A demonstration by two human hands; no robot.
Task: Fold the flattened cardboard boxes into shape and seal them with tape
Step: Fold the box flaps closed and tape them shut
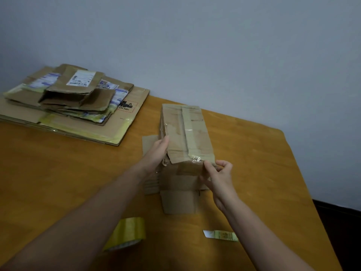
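Observation:
A brown cardboard box, folded into shape, stands on the wooden table with clear tape running along its top seam. Its lower flaps are spread flat on the table. My left hand presses flat against the box's left side. My right hand pinches the near right corner of the box, at the end of the tape strip. A roll of yellowish tape lies on the table near me, under my left forearm.
A pile of flattened cardboard boxes with labels sits at the far left of the table. A small strip of tape or label lies near the front right. The table's right edge runs close to the box; a wall stands behind.

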